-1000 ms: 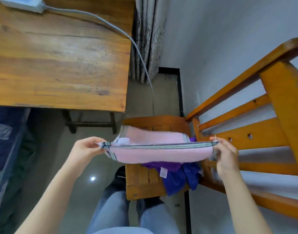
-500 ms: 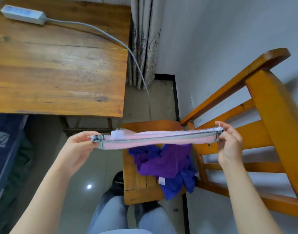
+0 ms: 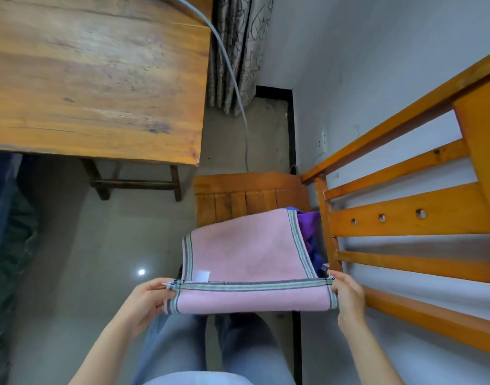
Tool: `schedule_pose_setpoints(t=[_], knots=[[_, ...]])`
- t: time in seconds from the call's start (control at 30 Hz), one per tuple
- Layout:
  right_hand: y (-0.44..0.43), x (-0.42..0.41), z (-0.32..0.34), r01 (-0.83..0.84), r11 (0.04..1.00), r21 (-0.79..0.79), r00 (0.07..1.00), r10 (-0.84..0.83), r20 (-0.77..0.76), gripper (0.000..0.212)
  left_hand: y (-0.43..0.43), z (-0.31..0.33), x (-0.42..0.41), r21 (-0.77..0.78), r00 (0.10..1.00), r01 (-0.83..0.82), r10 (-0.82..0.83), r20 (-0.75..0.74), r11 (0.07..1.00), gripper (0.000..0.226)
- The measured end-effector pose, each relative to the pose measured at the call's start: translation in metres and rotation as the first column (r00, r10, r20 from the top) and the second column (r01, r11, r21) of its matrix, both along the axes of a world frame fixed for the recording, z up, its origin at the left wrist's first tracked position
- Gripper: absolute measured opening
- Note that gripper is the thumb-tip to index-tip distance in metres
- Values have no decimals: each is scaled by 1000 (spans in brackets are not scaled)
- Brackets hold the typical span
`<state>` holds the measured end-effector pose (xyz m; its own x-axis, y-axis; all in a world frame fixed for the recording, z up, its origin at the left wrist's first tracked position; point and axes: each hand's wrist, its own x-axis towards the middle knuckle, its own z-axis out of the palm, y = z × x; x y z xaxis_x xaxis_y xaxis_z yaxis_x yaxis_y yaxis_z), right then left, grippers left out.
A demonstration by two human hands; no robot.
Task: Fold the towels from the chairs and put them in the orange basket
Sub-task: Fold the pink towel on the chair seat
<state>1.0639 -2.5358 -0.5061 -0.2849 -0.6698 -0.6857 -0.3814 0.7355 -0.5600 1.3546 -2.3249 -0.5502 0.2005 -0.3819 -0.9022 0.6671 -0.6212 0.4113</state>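
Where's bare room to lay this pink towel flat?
The wooden table top is bare from its near edge up to the cable at the far right corner. The chair seat shows only a bare strip of slats beyond the towel; purple cloth crowds the side by the backrest.

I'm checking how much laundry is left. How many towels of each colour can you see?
pink towel: 1
purple towel: 1, mostly hidden behind the pink one
Total: 2
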Motion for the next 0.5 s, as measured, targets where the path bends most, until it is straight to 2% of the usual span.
schedule_pose_setpoints(t=[0.13,0.43,0.5], knots=[[-11,9,-18,-53,998,18,998,53,-41,24,-12,-27,-2,7,1000,-27,27,8,1000,24],[-62,55,-32,-267,963,-42,962,263,-75,12,-46,-63,19,-84,971,-237,234,-44,968,17],[-67,62,-40,-268,962,-42,962,265,-66,22,-54,-68,23,-82,962,-274,272,-36,958,15]])
